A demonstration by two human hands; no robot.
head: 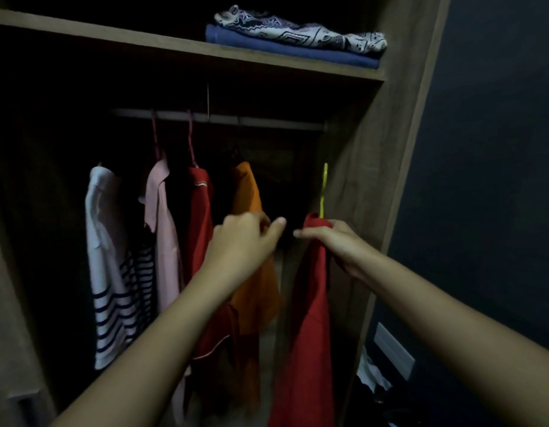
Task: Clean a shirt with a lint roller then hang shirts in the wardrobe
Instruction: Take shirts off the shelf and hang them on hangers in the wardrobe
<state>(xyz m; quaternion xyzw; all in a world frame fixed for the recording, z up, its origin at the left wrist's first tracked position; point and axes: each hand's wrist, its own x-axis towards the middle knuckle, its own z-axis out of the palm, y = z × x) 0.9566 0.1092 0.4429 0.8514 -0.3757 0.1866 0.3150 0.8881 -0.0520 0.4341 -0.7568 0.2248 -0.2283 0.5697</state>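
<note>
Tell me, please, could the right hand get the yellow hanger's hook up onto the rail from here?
Probably yes: the right hand holds the red shirt on its yellow hanger below the rail, and the stretch right of the orange shirt looks free.

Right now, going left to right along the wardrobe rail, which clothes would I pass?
White navy-striped shirt → pale pink shirt → dark red shirt with pale piping → orange shirt → bright red shirt on a yellow hanger, held in the right hand, not yet on the rail.

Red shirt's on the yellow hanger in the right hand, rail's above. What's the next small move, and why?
Probably lift the right hand so the yellow hanger hooks over the rail, right of the orange shirt. The red shirt hangs well below the rail, and the left hand is at the orange shirt beside that gap.
</note>
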